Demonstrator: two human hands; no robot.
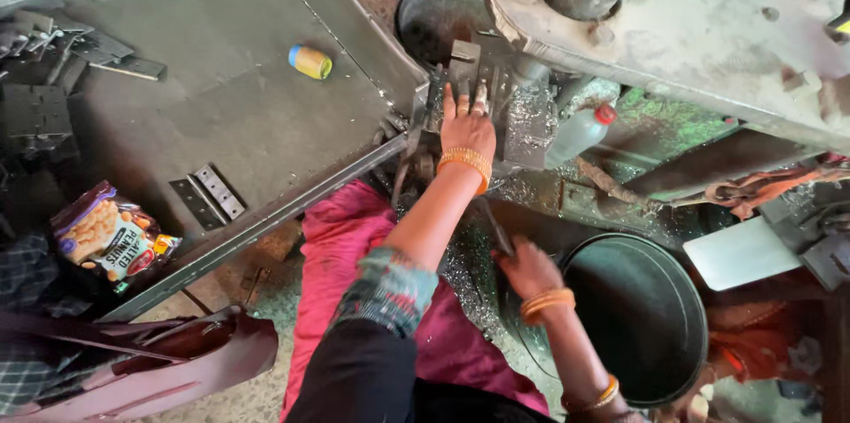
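Orange-purple snack bag (108, 233) (lower left)

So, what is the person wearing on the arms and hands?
Left hand: stacked orange-gold bangles at the wrist and a patterned green-grey sleeve pushed up near the elbow. Right hand: orange bangles at the wrist, more bangles further up the forearm. No gloves.

From my seat I saw one snack bag (108, 234) lying at about eight o'clock in the view, on the dark metal table (230, 96). It was a crumpled plastic pouch, purple at its ends, with a clear window showing pale nuts and a white-and-orange label panel. I saw no signs or screens.
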